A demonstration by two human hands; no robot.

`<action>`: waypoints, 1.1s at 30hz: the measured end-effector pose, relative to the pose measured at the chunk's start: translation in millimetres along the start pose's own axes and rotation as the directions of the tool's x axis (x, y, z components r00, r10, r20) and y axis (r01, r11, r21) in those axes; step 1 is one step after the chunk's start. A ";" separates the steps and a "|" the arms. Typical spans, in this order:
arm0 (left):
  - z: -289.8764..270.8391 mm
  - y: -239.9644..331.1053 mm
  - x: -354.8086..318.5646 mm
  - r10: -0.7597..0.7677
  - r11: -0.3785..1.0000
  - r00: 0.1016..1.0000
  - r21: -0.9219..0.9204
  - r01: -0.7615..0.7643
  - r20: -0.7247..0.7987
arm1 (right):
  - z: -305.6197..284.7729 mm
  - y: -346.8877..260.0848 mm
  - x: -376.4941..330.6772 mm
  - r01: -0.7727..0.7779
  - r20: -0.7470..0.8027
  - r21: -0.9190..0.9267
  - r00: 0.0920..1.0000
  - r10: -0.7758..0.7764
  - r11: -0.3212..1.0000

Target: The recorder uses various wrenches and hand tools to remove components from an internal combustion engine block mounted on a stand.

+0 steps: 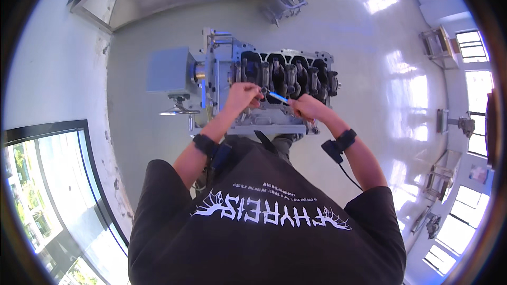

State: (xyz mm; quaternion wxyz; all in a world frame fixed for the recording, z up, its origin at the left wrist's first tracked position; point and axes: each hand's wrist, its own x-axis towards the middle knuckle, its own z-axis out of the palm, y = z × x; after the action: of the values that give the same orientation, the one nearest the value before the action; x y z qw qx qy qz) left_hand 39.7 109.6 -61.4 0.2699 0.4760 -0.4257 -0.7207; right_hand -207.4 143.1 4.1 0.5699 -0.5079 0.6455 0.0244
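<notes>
A shiny wrench (pixel 278 96) with a round head slants over the near side of an engine block (pixel 311 57). Its handle end is in my right hand (pixel 308 107), with the fingers wrapped round it. Close beside the round head, my left hand (pixel 244 98) has its fingers drawn together. Whatever they pinch is too small or hidden to tell. Under and beyond the tool lies the crankshaft (pixel 290 78), set in the open side of the block. Both hands are above the block's near edge.
The block is fixed to a stand with a grey box (pixel 170 70) and a handwheel (pixel 179 110) at the left. Another metal casting (pixel 285 8) sits on the floor beyond. A bench (pixel 158 0) with engine parts stands at the far left, near the wall.
</notes>
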 end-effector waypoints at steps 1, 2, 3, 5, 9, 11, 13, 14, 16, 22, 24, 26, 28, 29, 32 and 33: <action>2.6 6.3 6.6 0.006 1.000 0.999 0.024 -0.005 -0.036 | -1.6 3.8 -2.3 -0.008 0.002 0.000 1.000 0.008 1.000; 6.6 9.8 8.7 0.013 0.999 0.997 0.048 -0.009 -0.073 | -2.1 7.2 -4.0 -0.011 0.003 -0.016 1.000 0.011 1.000; 9.5 12.0 10.8 0.014 0.999 0.997 0.052 -0.010 -0.072 | -4.9 8.1 -1.2 -0.004 -0.002 -0.030 1.000 0.004 1.000; 15.2 15.1 13.3 0.059 0.972 0.997 0.230 -0.045 -0.053 | -11.1 10.8 3.0 -0.015 -0.032 -0.059 0.999 0.013 0.998; 8.4 9.8 14.6 0.062 0.984 0.995 0.173 -0.048 -0.074 | -13.0 20.2 13.7 0.027 -0.036 -0.027 0.999 -0.028 0.999; 7.8 6.1 15.4 0.067 0.984 0.994 0.172 -0.052 -0.083 | -12.1 23.2 18.7 0.062 0.005 -0.008 0.998 -0.062 0.998; 9.2 2.9 14.7 0.069 0.984 0.993 0.170 -0.053 -0.090 | -9.7 23.6 19.5 0.071 0.014 0.004 0.997 -0.071 0.998; 10.2 1.7 14.9 0.074 0.984 0.993 0.166 -0.058 -0.092 | -9.0 23.6 20.1 0.077 0.017 0.016 0.997 -0.077 0.997; 11.5 3.2 14.6 0.075 0.981 0.993 0.188 -0.057 -0.091 | -3.9 27.8 22.9 0.064 0.021 0.045 0.998 -0.065 0.997; 13.2 10.1 15.5 0.068 0.969 0.994 0.243 -0.046 -0.084 | 9.0 35.9 23.8 0.019 0.006 0.141 1.000 -0.020 0.990; 15.1 12.8 16.1 0.064 0.967 0.994 0.251 -0.039 -0.090 | 13.5 38.9 22.7 0.016 0.000 0.166 1.000 -0.016 0.986; 16.0 14.3 17.8 0.094 0.954 0.990 0.293 -0.060 -0.102 | 23.2 39.9 20.6 0.028 -0.035 0.248 0.999 -0.019 0.968; 15.7 13.0 18.7 0.119 0.936 0.989 0.341 -0.081 -0.091 | 33.3 39.4 17.5 0.004 -0.032 0.310 0.999 0.006 0.951; 15.3 12.5 19.6 0.137 0.917 0.987 0.387 -0.095 -0.084 | 37.9 39.0 16.4 -0.022 -0.020 0.371 0.999 0.032 0.928; 15.3 11.1 21.3 0.175 0.901 0.982 0.413 -0.130 -0.074 | 49.2 41.5 15.5 -0.022 -0.024 0.430 0.999 0.036 0.903; 15.5 12.5 20.9 0.175 0.901 0.982 0.414 -0.130 -0.072 | 51.4 41.0 14.5 -0.021 -0.039 0.446 0.998 0.043 0.895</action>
State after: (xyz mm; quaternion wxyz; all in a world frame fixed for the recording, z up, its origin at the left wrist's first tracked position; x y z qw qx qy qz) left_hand 16.9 92.4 -57.2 0.2431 0.5251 -0.5874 -0.5658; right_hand -196.5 185.2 -47.4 0.6550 -0.3537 0.6556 -0.1268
